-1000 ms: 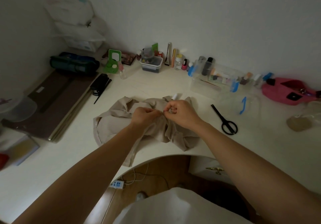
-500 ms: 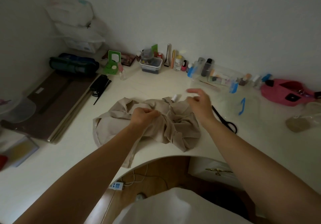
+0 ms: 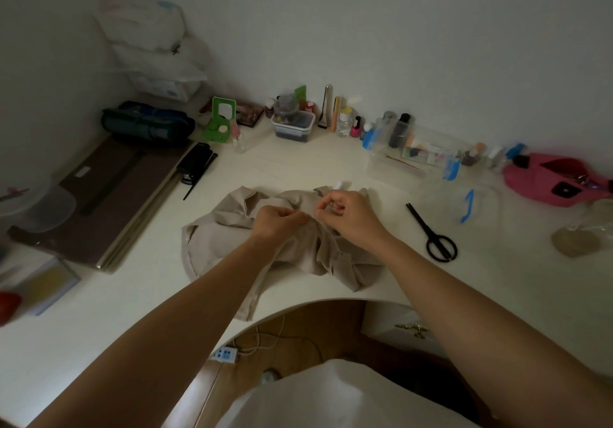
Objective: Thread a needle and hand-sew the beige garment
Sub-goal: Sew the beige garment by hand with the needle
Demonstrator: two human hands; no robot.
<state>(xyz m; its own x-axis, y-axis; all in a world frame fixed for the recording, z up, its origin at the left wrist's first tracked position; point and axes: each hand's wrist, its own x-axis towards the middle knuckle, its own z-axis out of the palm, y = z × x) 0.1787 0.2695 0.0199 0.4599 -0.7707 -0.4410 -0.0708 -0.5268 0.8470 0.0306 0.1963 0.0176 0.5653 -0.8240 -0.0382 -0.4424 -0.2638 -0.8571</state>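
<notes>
Beige crumpled garment [image 3: 217,240] gripped by left hand [image 3: 278,221]; right hand [image 3: 350,217] pinched alongside, contents unclear. Likely mid-stitch; next, draw thread.

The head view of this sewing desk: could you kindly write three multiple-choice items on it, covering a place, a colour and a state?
1. Where do the black-handled scissors lie?
A. On the white desk, right of the crumpled beige fabric garment.
B. On the garment.
C. In a hand.

2. What colour is the soft pouch at the desk's far right?
A. Green.
B. Pink.
C. Grey.

3. What is the left hand doing?
A. Lying flat.
B. Holding scissors.
C. Gripping the garment.

Answers: 1 A, they rest on bare desk beside the cloth; 2 B, it is plainly pink; 3 C, its fingers curl on a fold.
</notes>
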